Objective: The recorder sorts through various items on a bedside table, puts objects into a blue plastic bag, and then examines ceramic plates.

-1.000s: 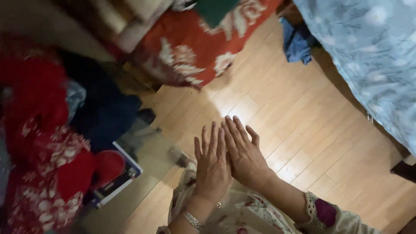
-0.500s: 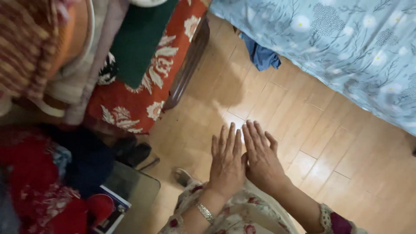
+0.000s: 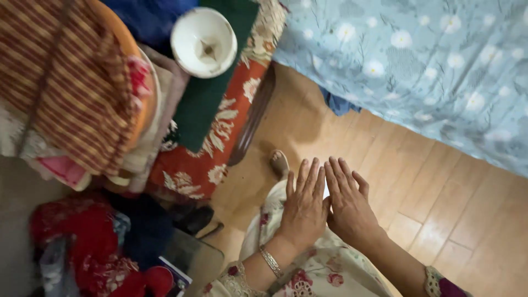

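My left hand (image 3: 304,209) and my right hand (image 3: 348,203) are stretched out flat side by side, palms down, fingers together and touching each other along the index fingers. Neither holds anything. A silver bracelet (image 3: 270,260) circles my left wrist. Below them hang my cream floral sleeves and dress (image 3: 319,272). My foot in a sandal (image 3: 279,163) shows just past the fingertips on the wooden floor (image 3: 440,203).
A bed with a light blue flowered sheet (image 3: 418,60) fills the upper right. At left stands furniture under an orange floral cloth (image 3: 220,137), with a white bowl-shaped lamp (image 3: 204,42), a green cloth and striped fabric (image 3: 71,82). Red and dark clothes (image 3: 88,242) lie lower left.
The view has swung up and left, bringing the white bowl-shaped lamp and striped fabric into sight. My hands stay flat and together; my foot has stepped forward.
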